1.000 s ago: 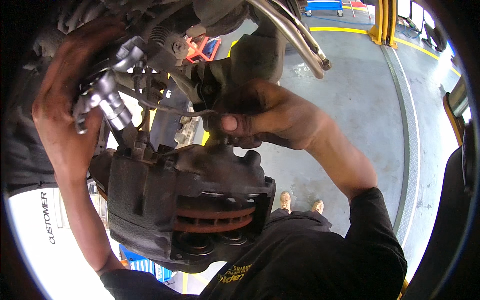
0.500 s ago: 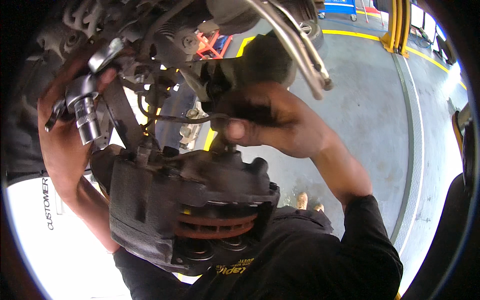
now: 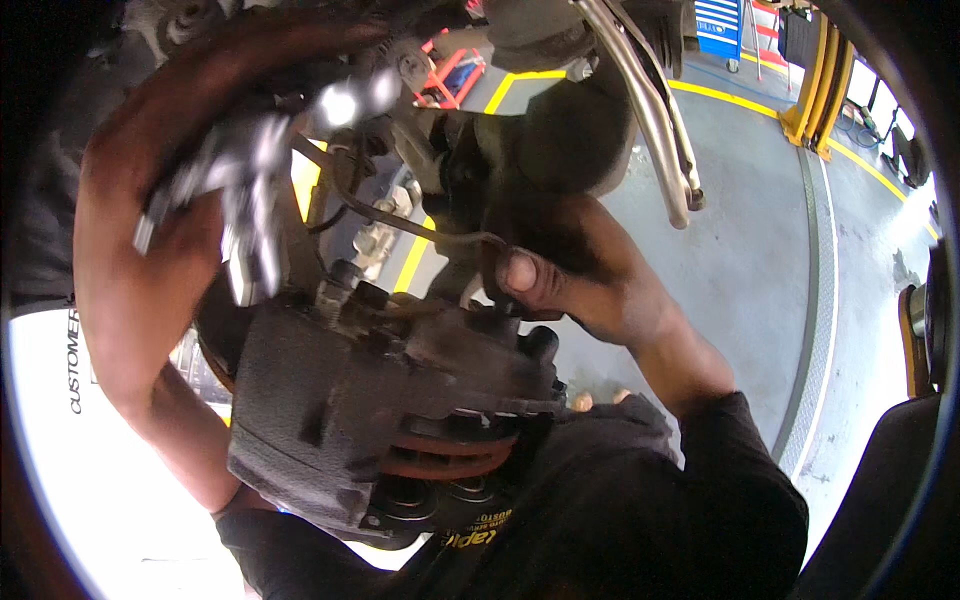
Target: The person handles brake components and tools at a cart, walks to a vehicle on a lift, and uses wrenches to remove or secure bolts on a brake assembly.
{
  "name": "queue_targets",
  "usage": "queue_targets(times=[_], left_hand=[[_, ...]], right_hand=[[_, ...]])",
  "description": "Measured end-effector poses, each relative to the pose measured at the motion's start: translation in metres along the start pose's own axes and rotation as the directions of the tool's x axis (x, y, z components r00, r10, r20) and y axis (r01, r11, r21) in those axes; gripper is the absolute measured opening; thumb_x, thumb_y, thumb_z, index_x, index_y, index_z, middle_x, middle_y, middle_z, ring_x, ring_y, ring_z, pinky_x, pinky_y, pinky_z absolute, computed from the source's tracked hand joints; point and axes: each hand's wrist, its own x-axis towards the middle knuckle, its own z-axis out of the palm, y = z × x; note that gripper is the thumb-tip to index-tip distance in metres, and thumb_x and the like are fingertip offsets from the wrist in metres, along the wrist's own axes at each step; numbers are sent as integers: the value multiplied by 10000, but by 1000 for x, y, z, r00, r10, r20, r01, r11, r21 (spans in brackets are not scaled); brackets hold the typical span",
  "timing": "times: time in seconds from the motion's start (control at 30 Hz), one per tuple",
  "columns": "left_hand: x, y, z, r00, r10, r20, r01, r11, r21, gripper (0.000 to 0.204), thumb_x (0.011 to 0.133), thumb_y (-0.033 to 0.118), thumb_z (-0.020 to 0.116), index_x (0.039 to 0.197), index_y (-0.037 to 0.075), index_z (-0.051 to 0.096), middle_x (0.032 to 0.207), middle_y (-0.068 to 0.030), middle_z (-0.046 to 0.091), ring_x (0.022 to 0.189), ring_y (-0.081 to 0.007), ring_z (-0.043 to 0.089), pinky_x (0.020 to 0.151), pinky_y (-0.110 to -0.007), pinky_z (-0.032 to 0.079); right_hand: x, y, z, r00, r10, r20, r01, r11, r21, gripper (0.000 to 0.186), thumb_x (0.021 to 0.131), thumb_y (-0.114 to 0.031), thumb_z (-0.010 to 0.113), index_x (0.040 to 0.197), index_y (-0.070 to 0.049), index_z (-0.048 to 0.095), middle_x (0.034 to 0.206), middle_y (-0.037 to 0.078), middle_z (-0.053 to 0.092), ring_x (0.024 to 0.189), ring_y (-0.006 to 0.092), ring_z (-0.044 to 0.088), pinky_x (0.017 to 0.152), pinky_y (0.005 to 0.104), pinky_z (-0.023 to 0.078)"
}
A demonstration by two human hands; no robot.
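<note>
We're under a raised car, looking up at the wheel assy. Our left hand (image 3: 190, 215) is up at the top left, fingers curled tight round a shiny chrome ratchet w/ socket (image 3: 245, 215); the tool is blurred, so we can't tell exactly what its tip sits on, but it hangs just above the upper left corner of the dark, rusty cast-iron brake caliper (image 3: 390, 410). The caliper fills the centre of the view, w/ a reddish rusted brake disc edge (image 3: 440, 455) showing in its lower opening.

Our right hand (image 3: 570, 275) reaches in from the right, thumb and fingers pinched shut on a thin black rubber brake hose (image 3: 400, 222) right where it meets the top of the caliper. The hose loops up & left from that grip toward the knuckle area.

Above, a pair of silver metal pipes (image 3: 650, 120) curve down past a dark rounded suspension part (image 3: 575, 135). Below lies the grey workshop floor w/ yellow lines (image 3: 760, 230); a blue tool cabinet (image 3: 718, 28) stands far off, top right.
</note>
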Motion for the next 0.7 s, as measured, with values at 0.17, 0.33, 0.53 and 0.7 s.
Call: queue_targets(times=[0.17,0.33,0.53,0.7], left_hand=[[-10,47,-15,966,-171,196,144,979,146,555,971,445,556,1279,-1,676,1360,-217,606,1218,-356,636,996,-452,552],[16,72,-5,969,-128,213,96,983,155,352,791,175,768,1134,98,756,1220,-194,665,1044,-323,700,837,-403,600],[27,78,-8,913,-78,400,110,992,-58,424,761,287,799,1101,40,745,1008,-172,712,821,-282,724,667,-359,572],[27,56,-2,914,-24,405,150,947,-284,519,854,447,717,1100,-9,728,923,-170,710,756,-273,717,634,-349,554]], right_hand=[[16,13,-8,933,8,361,-125,944,304,436,948,-418,747,1028,8,697,814,10,632,703,83,532,603,245,426],[17,30,-6,926,-134,354,-23,914,406,350,937,-327,772,1021,3,695,839,23,653,762,101,581,666,262,463],[15,25,-7,911,-219,349,64,912,406,328,907,-292,804,988,-6,665,869,45,650,816,126,601,736,298,479],[9,27,-7,919,-303,251,264,948,177,328,887,-286,822,955,-13,651,843,63,634,793,129,590,720,302,462]])
